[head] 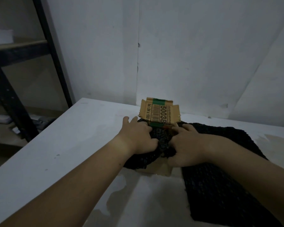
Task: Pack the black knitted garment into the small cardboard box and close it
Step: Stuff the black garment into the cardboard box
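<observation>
A small cardboard box (159, 113) with green tape and a printed barcode stands on the white table (56, 145), its far flap raised. The black knitted garment (220, 185) is bunched over the box's opening and spreads out to the right across the table. My left hand (138, 136) presses on the bunched knit from the left, its fingers curled into the fabric. My right hand (185, 145) grips the knit from the right, close to the left hand. A near flap of the box (161, 169) shows under the garment. The box's inside is hidden.
A white wall rises just behind the box. A dark metal shelving rack (15, 95) stands at the left beyond the table's edge, with items on its lower level. The table top has worn brown patches near the front and right.
</observation>
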